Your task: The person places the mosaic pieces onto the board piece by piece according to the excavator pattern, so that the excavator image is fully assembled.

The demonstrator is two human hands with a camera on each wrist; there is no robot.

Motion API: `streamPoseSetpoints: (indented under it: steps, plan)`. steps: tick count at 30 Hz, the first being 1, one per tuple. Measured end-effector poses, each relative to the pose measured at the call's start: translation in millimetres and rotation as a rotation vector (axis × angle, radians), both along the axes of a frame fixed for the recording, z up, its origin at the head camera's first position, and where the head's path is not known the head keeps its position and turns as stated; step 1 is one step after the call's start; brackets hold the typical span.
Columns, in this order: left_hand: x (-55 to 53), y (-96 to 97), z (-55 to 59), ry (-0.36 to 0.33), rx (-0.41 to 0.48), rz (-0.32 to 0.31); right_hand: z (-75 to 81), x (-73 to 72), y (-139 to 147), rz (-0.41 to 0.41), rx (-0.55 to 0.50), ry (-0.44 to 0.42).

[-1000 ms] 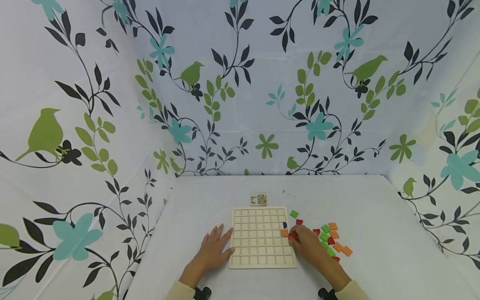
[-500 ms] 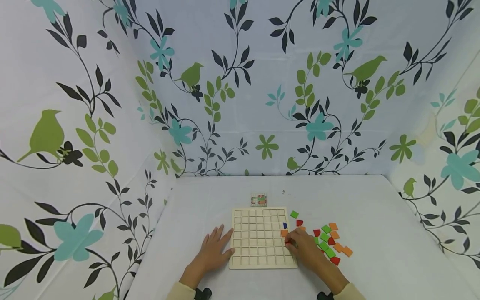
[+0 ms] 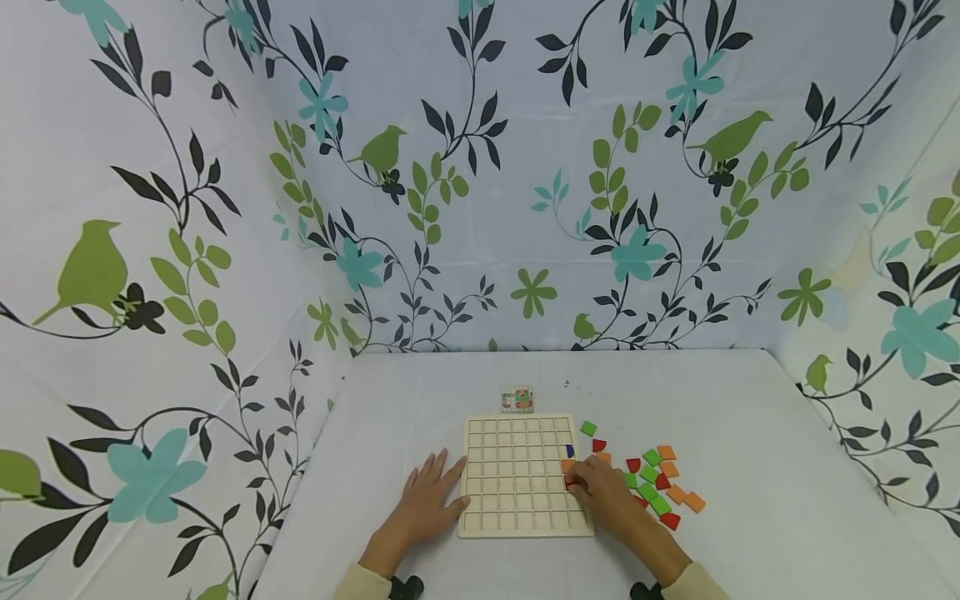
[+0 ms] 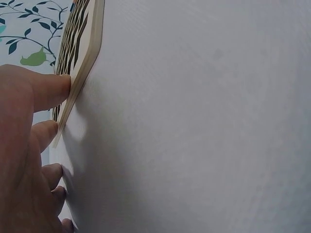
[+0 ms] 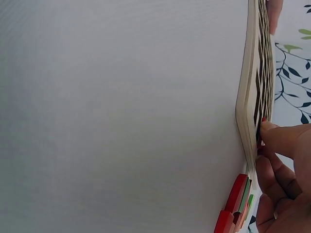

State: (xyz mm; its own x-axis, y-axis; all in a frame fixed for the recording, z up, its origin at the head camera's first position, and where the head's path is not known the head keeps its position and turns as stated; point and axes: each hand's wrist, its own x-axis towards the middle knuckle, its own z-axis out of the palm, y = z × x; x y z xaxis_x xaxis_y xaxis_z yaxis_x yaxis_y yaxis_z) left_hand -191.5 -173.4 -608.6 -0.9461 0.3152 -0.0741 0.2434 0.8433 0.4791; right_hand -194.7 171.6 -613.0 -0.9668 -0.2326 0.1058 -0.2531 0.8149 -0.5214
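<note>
Red tile (image 5: 263, 119) sat pinched in your right hand (image 3: 602, 493) at the right column of the board (image 3: 525, 532), left hand (image 3: 427, 497) splayed at its left edge; crooked release risked jamming the orange tile (image 3: 567, 465).

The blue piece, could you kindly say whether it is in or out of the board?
In: the head view shows the blue piece within the right-hand column of the board, beyond the orange tile.
</note>
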Motion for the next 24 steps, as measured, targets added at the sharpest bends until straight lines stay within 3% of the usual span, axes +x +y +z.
streamPoseSetpoints:
  steps: [10,16,24]
  plan:
    - [0.8,0.9,-0.2,0.006,-0.005,0.003,3.7,-0.6,0,0.012,0.014,-0.033]
    - [-1.6,-0.3,-4.3,0.003,-0.008,-0.003,8.3,-1.0,3,0.016,0.021,0.003]
    - [-2.6,-1.2,-4.4,-0.001,-0.006,-0.004,9.5,-26.0,31,-0.125,0.041,0.069]
